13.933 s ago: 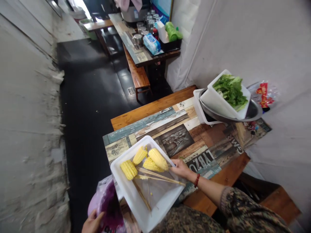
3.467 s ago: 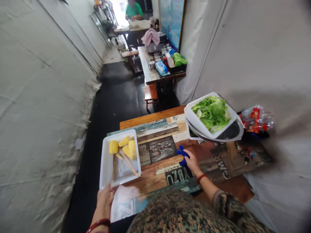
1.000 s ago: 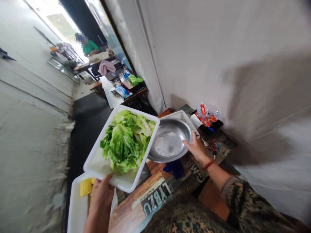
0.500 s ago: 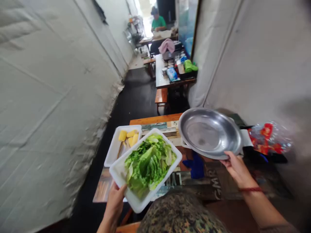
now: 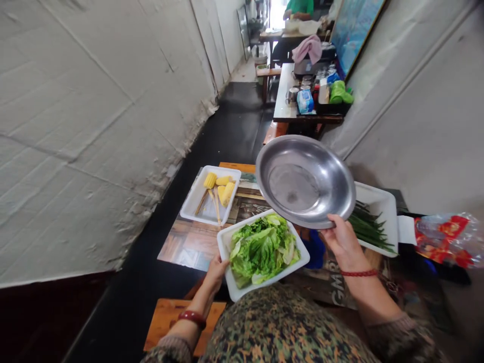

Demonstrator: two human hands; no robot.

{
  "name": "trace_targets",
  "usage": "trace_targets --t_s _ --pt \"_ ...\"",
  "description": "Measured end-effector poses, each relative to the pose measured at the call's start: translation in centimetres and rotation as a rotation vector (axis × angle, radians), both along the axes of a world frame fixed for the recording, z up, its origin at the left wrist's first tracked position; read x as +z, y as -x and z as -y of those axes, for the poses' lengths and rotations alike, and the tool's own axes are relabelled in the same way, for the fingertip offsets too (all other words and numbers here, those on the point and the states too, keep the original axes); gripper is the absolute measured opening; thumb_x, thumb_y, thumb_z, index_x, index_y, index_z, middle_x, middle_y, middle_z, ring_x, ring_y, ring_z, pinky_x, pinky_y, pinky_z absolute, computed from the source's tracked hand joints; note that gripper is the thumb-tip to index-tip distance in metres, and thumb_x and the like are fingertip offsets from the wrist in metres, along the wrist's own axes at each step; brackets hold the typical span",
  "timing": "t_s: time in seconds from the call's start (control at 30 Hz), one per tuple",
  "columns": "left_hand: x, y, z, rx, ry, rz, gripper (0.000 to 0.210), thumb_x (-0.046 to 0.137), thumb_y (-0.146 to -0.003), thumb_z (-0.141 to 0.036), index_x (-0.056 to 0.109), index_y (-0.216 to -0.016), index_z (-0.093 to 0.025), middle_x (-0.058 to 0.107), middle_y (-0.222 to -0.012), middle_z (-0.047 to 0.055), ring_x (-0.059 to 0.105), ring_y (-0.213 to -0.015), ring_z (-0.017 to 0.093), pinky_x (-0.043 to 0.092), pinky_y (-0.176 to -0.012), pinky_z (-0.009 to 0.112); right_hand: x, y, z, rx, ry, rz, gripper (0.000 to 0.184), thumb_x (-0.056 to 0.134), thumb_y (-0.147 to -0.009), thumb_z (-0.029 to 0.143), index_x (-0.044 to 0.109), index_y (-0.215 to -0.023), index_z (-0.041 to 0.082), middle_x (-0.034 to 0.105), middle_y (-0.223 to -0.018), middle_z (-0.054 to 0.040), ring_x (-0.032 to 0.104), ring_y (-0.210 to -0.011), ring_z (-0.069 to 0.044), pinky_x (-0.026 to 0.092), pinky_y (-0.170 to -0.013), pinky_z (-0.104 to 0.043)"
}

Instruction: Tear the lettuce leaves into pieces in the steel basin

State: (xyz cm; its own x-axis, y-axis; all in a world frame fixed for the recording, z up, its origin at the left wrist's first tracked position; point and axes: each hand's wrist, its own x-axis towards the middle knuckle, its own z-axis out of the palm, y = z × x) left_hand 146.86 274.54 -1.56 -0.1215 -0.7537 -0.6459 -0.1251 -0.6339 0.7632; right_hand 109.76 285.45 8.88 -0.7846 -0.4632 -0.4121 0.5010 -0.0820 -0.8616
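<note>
My left hand [image 5: 217, 270] grips the left edge of a white plastic tray [image 5: 235, 292] piled with green lettuce leaves [image 5: 262, 247]. This tray is close to my body, above the table's near side. In my right hand [image 5: 342, 239] is the rim of a round steel basin [image 5: 298, 176], raised and tilted so its bare inside shows. Behind and right of the basin, a second white tray [image 5: 389, 206] holds long green beans [image 5: 372, 227]; the basin covers part of it. On the table's far left, a third tray [image 5: 187, 206] carries corn pieces [image 5: 226, 194] on sticks.
The printed tabletop [image 5: 181, 239] lies below, with a blue cloth [image 5: 315, 249] on it. Red-and-clear plastic packaging [image 5: 448, 239] rests at right. A wooden bench [image 5: 155, 322] stands at near left. Farther off, a cluttered table [image 5: 282, 98] and a person in green [image 5: 302, 7].
The steel basin has lifted and moved left, off the tray of green beans, which now shows. The lettuce tray has shifted right and turned more level. My view has swung left.
</note>
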Motion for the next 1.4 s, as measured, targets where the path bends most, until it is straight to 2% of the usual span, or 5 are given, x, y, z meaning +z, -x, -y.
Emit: trace_targets --t_s 0.2,0.57,0.8,1.13,1.4 --pt "-1.7 0.5 -0.6 0.044 0.031 -0.003 0.049 0.086 -0.053 -0.03 0.068 -0.097 -0.016 0.074 -0.08 0.009 0.071 -0.079 0.028 0.053 -0.066 0.032 -1.4 -4.6 2.6 0.128 -0.007 0.163 0.021 0.074 -0.059 0.024 0.057 -0.073 0.023 0.064 -0.064 0.0038 0.06 -0.057 -0.016 0.056 -0.06 -0.031" --pt "8.3 1.6 4.3 0.061 0.002 -0.197 0.059 0.078 -0.074 -0.042 0.056 -0.123 -0.018 0.071 -0.101 0.013 0.071 -0.078 0.024 0.058 -0.064 0.036 -3.4 -13.5 6.6 0.423 -0.017 0.17 0.025 0.07 -0.068 0.034 0.057 -0.089 0.027 0.073 -0.087 -0.0015 0.07 -0.076 -0.023 0.058 -0.067 -0.035" --pt "6.7 -0.3 8.9 0.389 0.022 -0.167 0.036 0.072 -0.065 -0.008 0.061 -0.098 -0.015 0.071 -0.078 0.004 0.068 -0.069 0.018 0.06 -0.07 0.035 -3.8 -15.9 11.2 0.708 -0.004 0.093 0.047 0.07 -0.075 0.046 0.057 -0.116 0.028 0.068 -0.12 -0.0036 0.067 -0.099 -0.022 0.059 -0.071 -0.032" --pt "2.8 -2.7 17.9 0.376 0.004 -0.053 0.025 0.063 -0.07 -0.008 0.06 -0.095 -0.014 0.065 -0.072 0.002 0.069 -0.075 0.019 0.061 -0.075 0.036 -6.1 -8.3 4.6 0.287 -0.321 -0.185 0.054 0.066 -0.076 0.053 0.066 -0.117 0.019 0.073 -0.109 -0.0112 0.068 -0.09 -0.024 0.056 -0.07 -0.033" --pt "3.4 -3.6 20.3 0.309 0.024 0.007 0.018 0.063 -0.08 -0.021 0.057 -0.095 -0.014 0.062 -0.077 0.003 0.064 -0.071 0.016 0.061 -0.067 0.038 -6.6 -9.6 4.3 0.797 -0.431 -1.038 0.033 0.05 -0.092 0.028 0.071 -0.117 0.027 0.069 -0.124 -0.0074 0.057 -0.118 -0.027 0.041 -0.105 -0.045"
